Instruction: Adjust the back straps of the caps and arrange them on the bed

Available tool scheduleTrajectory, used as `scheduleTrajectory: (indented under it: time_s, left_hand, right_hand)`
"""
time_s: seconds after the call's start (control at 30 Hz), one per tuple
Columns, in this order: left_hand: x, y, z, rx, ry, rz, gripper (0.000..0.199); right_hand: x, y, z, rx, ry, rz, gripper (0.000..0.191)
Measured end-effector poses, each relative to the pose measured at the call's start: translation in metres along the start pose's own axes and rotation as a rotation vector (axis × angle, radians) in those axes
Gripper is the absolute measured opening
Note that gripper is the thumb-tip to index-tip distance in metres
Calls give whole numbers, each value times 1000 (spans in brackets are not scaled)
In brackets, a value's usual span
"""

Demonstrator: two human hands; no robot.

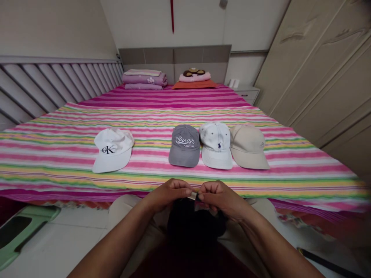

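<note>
Over my lap a black cap (193, 224) is held between both hands, most of it dark and shaded. My left hand (174, 193) pinches its edge, the thumb by a small pale strip (193, 195) that looks like a strap or label. Fingers closed, my right hand (220, 197) grips the other side of that strip. On the bed lie a white cap with dark letters (113, 150) at left, and a grey cap (184, 146), a white cap with a small dark logo (216, 146) and a beige cap (249, 147) side by side, brims toward me.
A striped sheet (150, 154) covers the bed. Folded purple bedding (145, 80) and a pink and orange pile (194, 79) sit by the headboard (174, 61). A railing (58, 85) runs along the left; a green stool (26, 227) stands low at left. Wardrobe doors (324, 69) rise on the right.
</note>
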State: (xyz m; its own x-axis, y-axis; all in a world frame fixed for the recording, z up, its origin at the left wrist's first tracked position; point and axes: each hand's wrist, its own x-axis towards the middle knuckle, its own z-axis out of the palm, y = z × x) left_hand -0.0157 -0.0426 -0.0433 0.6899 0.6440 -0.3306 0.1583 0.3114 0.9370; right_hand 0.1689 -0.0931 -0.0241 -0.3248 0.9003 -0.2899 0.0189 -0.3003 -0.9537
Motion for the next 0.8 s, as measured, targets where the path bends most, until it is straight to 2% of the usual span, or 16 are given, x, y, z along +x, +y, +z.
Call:
scheduleTrajectory:
  time_s: [0.1,0.23,0.33,0.43,0.5,0.57,0.63,0.8]
  left_hand:
    - [-1,4,-6,44,-61,-80,26]
    - [-3,4,-7,-106,-66,-97,21]
    - [-5,4,-7,-261,-26,-59,19]
    - [-6,7,-12,-367,10,14,17]
    - [-7,10,-19,-408,27,68,15]
    - [-9,14,-28,-431,28,103,13]
    - [-12,19,-37,-441,-9,123,16]
    - [-15,22,-46,-522,-215,208,48]
  right_hand:
    - [-1,-6,2,-62,-43,0,19]
    - [1,-6,-4,-45,-122,2,23]
    - [7,4,-17,7,-201,-48,30]
    - [13,21,-31,111,-260,-19,27]
    - [15,31,-37,222,-277,11,25]
    - [14,34,-38,316,-260,-21,29]
    - [11,29,-35,395,-207,-94,34]
    - [6,-1,-23,675,-133,-290,26]
